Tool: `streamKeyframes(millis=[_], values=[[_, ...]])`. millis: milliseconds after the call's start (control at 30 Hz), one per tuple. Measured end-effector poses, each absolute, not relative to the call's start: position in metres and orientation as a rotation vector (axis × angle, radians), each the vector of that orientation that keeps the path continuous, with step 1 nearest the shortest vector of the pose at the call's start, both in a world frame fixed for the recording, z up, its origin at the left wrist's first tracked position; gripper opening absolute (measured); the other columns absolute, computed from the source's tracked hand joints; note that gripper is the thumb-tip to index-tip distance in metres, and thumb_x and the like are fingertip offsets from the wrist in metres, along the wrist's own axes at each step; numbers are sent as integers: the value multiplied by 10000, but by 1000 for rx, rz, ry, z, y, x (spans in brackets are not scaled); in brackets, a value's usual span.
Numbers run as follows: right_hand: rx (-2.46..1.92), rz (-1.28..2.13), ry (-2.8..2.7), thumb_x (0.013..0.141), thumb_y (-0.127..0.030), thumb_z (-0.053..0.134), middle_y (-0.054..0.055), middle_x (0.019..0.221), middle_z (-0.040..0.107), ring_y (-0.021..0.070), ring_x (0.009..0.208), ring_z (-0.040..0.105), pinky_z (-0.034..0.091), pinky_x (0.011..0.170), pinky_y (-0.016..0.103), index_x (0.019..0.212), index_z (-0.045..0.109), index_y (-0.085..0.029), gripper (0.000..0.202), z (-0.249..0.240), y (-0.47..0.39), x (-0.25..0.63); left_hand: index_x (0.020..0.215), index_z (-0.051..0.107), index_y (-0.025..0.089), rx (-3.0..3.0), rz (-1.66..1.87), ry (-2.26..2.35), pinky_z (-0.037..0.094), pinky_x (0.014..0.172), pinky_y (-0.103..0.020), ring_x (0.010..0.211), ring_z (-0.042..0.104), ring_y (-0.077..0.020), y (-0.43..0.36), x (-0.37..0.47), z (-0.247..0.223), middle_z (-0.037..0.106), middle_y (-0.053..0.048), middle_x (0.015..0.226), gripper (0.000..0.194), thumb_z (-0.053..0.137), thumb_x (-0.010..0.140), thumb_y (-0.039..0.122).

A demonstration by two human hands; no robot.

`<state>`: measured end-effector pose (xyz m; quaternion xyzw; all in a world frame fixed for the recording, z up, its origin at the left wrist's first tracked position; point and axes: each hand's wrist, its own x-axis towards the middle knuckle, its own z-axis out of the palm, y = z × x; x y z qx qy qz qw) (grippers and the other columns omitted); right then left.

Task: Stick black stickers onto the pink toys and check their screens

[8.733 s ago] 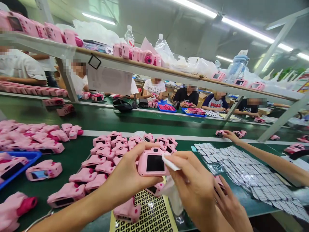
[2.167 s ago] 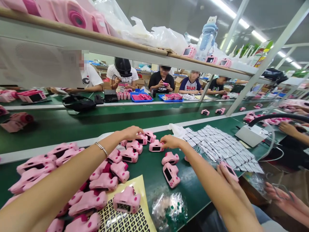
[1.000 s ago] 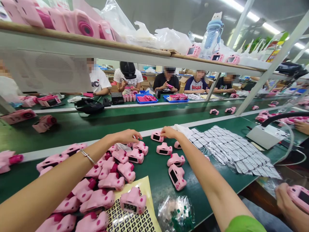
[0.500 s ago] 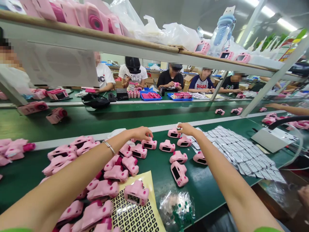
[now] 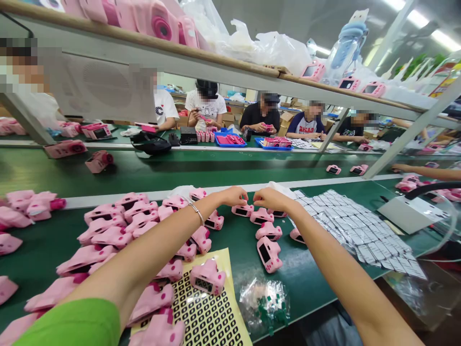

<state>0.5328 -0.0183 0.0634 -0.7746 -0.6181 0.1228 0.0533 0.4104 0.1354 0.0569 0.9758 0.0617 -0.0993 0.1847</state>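
My left hand (image 5: 236,196), with a bracelet at the wrist, is closed with its fingertips pinched just above a pink toy camera (image 5: 242,210). Facing it across a small gap, my right hand (image 5: 269,198) is closed too, its fingers curled inward over another pink toy camera (image 5: 261,216). Anything between the fingertips of either hand is too small to make out. Closer to me, a toy camera (image 5: 268,231) and a tilted toy camera (image 5: 269,254) lie with their dark screens showing. One more toy camera (image 5: 208,277) rests on a yellow sheet of black stickers (image 5: 209,315).
Many pink cameras (image 5: 108,234) crowd the left of the green table. White label sheets (image 5: 353,230) lie at right, and a clear bag with green bits (image 5: 264,302) is near the front edge. A shelf (image 5: 230,60) crosses overhead. Several people sit opposite.
My left hand has moved right and slightly up, and my right hand slightly left and down, so they are now close together. The view has shifted a little.
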Motion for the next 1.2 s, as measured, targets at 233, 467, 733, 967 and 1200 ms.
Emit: streamKeyframes(millis=[233,467,733,967,1200], values=[[-2399,353,-1928,870,-196,576,45,833,706,160,724,591,351,624,232,867,718,-172,143,68,-32,529,1131,608,134,2775,-198,183,525,889,-435,991,624,-225,119,424,48,637,-80,1102,301,585,937,362],[-2227,374,-2018,928,-334,569,39,960,721,178,861,632,372,671,230,973,703,-198,197,55,-19,475,1213,585,152,2796,-241,191,500,952,-458,1066,612,-232,149,395,74,623,-96,1197,318,584,941,316],[-2189,383,-2050,960,-368,537,109,997,700,235,907,645,324,627,257,933,668,-158,249,31,19,423,1197,604,159,2872,-312,485,478,972,-393,1105,603,-223,219,315,106,640,-103,1212,323,600,912,311],[-2187,454,-2055,951,-266,526,71,902,678,179,814,600,315,623,242,815,644,-163,207,24,-17,461,1225,586,153,2868,-335,522,440,1032,-489,1185,563,-254,232,310,86,590,-111,1295,327,557,955,334],[-2224,533,-1987,933,-233,513,29,752,615,151,695,533,311,609,237,744,542,-172,200,22,-55,495,1239,579,156,2842,-383,488,466,1007,-494,1168,571,-261,224,322,84,583,-112,1293,356,594,935,341]])
